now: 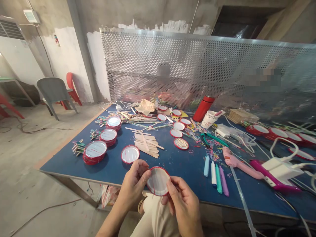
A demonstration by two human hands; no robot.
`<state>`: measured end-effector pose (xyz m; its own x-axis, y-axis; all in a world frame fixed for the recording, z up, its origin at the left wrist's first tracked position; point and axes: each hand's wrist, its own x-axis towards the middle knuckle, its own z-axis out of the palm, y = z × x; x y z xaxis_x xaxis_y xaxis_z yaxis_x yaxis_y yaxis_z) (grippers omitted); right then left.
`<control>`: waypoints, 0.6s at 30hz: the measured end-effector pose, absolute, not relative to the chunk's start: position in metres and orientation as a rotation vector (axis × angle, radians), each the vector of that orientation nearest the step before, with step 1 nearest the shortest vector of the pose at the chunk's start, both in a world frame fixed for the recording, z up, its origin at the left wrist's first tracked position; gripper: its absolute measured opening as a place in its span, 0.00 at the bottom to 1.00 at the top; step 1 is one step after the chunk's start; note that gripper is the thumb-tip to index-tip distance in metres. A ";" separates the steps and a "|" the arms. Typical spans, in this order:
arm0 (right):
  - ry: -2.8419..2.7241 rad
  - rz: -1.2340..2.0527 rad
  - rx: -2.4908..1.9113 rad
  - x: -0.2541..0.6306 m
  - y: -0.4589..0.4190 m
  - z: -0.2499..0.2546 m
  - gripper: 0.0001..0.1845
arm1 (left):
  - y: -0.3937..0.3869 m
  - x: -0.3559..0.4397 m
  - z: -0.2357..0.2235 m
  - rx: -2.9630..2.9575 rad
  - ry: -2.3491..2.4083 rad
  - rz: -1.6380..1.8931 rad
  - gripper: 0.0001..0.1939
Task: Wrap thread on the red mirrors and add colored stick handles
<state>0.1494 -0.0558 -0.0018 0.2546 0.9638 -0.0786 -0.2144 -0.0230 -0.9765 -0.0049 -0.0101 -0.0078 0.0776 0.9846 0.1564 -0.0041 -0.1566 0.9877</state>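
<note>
My left hand and my right hand both pinch a round red-rimmed lid with a white inside, held just off the near edge of the blue table. Thin bands run across the lid's face. Straight beyond the lid on the table lie another single lid and a pile of wooden sticks. Fingers of each hand curl round the lid's rim.
Stacks of red lids with clipped stick bundles stand at the left. Coloured markers, a pink glue gun, a white power strip, rubber bands, a red flask and a paper cup lie to the right. A perforated metal screen backs the table.
</note>
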 end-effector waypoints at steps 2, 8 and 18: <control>-0.855 1.119 -1.209 0.155 -0.055 -0.007 0.27 | -0.009 -0.003 -0.009 1.337 1.106 1.294 0.07; -0.816 1.161 -1.183 0.162 -0.053 -0.016 0.28 | -0.010 -0.002 -0.002 1.383 1.085 1.215 0.07; -0.704 1.374 -1.081 0.160 -0.053 -0.017 0.26 | -0.011 -0.013 -0.011 1.423 0.918 1.122 0.18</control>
